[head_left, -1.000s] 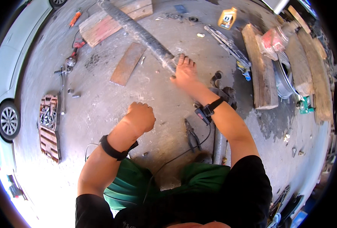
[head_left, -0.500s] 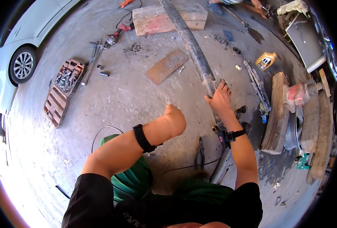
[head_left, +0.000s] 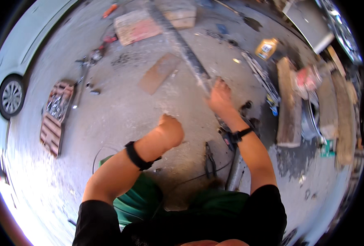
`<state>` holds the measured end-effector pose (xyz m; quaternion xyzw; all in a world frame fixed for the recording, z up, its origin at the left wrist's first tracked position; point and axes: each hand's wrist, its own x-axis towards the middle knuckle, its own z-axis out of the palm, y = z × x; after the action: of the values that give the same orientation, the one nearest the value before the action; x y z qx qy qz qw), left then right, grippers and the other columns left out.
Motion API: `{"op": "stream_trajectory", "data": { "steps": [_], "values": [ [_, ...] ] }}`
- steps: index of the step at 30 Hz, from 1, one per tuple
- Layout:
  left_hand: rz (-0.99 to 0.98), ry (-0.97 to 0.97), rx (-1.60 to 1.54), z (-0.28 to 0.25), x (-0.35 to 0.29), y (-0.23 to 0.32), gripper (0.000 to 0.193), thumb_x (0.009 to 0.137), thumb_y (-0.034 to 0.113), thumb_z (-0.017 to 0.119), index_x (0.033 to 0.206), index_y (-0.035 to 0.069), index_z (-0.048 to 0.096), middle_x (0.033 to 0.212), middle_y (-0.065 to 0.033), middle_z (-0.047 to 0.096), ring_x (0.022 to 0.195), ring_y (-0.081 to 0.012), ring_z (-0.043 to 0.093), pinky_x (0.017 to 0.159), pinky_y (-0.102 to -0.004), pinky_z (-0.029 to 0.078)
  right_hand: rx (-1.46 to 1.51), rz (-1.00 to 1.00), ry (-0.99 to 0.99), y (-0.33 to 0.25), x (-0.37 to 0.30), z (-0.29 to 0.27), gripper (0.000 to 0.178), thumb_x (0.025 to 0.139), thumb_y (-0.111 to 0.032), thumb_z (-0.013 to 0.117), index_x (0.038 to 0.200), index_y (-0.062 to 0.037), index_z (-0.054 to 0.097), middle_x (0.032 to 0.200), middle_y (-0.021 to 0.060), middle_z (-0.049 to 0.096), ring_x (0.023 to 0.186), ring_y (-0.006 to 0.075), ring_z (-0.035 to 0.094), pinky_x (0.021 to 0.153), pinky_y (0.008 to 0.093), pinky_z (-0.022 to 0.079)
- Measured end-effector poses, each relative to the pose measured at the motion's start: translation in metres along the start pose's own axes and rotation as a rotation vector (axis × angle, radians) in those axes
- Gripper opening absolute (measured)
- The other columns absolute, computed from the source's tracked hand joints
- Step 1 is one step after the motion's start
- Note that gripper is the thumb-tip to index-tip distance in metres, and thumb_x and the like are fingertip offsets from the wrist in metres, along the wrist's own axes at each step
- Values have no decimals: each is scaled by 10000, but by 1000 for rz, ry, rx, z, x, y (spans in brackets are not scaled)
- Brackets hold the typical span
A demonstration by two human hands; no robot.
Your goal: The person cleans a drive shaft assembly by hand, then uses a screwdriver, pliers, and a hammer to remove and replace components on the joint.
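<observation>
A long, dark metal drive shaft (head_left: 186,51) runs from a wooden block at the far side toward me. My right hand (head_left: 222,97) is closed round its near part, fingers over the top. Below the wrist are blurred dark joint parts (head_left: 226,137) of the shaft's near end. My left hand (head_left: 172,130) is a fist above the floor, left of the shaft and apart from it. Its curled fingers face away, so anything inside is hidden. Black-handled pliers (head_left: 210,160) lie on the floor between my forearms, near a metal tube (head_left: 235,174).
An open socket case (head_left: 51,129) lies at left, near a car wheel (head_left: 12,97). The wooden block (head_left: 137,30), a brown plate (head_left: 160,73) and a red power tool (head_left: 96,53) are farther off. At right stand a yellow jug (head_left: 267,48), timber beams (head_left: 288,110) and a wheel rim (head_left: 309,119).
The view has shifted and blurred, so most floor items appear farther left and higher. My right hand stays on the shaft; my left hand remains a fist.
</observation>
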<state>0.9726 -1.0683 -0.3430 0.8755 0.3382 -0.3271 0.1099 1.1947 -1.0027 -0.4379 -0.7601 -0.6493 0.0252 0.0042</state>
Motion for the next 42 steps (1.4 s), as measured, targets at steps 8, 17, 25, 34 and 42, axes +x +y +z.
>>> {"op": "stream_trajectory", "data": {
  "steps": [8, 17, 25, 34, 42],
  "values": [
    [-40, 7, 17, 11, 3, -2, 433, 951, 408, 593, 1139, 33, 698, 1171, -135, 703, 1130, -298, 648, 971, -432, 471, 69, -43, 37, 0, -7, -11, 1127, 772, -463, 827, 1503, 146, 224, 1418, 266, 452, 1297, 386, 485, 1102, 470, 384],
    [-23, 6, 12, 6, -2, -4, 440, 961, 420, 593, 1150, 35, 692, 1172, -133, 704, 1128, -301, 654, 976, -435, 475, 108, -46, 5, -5, -6, -16, 1114, 770, -428, 834, 1502, 150, 225, 1401, 271, 465, 1285, 390, 494, 1097, 474, 390],
    [-19, 32, 7, 10, 0, -3, 378, 957, 356, 575, 1131, 55, 723, 1172, -129, 707, 1123, -294, 653, 984, -411, 464, 92, -24, 16, -5, -6, -15, 1115, 762, -425, 838, 1502, 146, 230, 1393, 270, 478, 1277, 379, 504, 1093, 467, 395],
    [-22, 6, 14, 6, -2, -2, 393, 965, 371, 571, 1141, 51, 717, 1181, -134, 706, 1123, -296, 655, 978, -413, 469, 120, -44, 58, -4, -6, -13, 1082, 757, -393, 844, 1479, 157, 256, 1370, 298, 492, 1258, 411, 520, 1077, 481, 413],
    [-19, 26, 19, 9, -1, -2, 401, 964, 382, 577, 1139, 50, 716, 1168, -135, 710, 1117, -298, 657, 969, -419, 475, 146, -58, 85, -3, -6, -12, 1060, 755, -376, 848, 1458, 170, 273, 1350, 321, 504, 1242, 432, 537, 1070, 493, 425]
  ]
}}
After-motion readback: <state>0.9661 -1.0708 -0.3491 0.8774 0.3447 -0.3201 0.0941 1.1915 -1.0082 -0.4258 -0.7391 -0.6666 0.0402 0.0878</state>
